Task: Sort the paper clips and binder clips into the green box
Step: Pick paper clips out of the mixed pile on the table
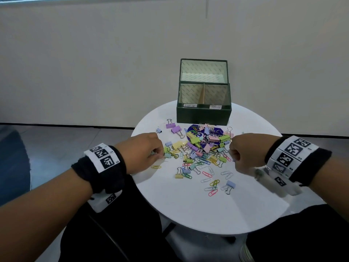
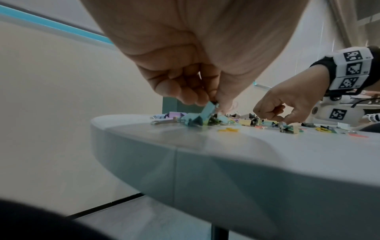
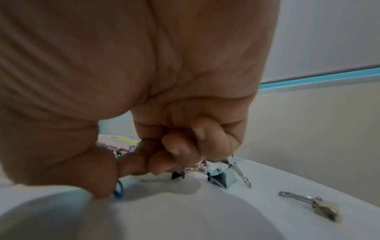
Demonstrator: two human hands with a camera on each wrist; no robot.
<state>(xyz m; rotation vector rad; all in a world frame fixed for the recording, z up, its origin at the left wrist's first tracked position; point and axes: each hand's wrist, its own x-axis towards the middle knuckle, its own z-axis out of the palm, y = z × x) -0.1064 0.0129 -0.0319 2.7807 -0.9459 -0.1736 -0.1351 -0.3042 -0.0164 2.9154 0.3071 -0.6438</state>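
Observation:
Pastel binder clips and coloured paper clips lie in a loose pile (image 1: 200,148) on the round white table (image 1: 188,208). Behind it stands the green box (image 1: 204,115), lid up, with two labelled front compartments that look bare. My left hand (image 1: 160,154) is at the pile's left edge. Its thumb and fingers pinch a light blue binder clip (image 2: 207,108) that is tilted up off the table. My right hand (image 1: 234,157) is at the pile's right edge with fingers curled. Its thumb and forefinger pinch a blue paper clip (image 3: 118,189) against the table.
Stray paper clips (image 1: 213,186) and a lilac binder clip (image 1: 230,184) lie nearer the front of the table. Close to my right hand sit a light blue binder clip (image 3: 222,177) and a cream one (image 3: 327,210). A dark chair and my knees are below the table's edge.

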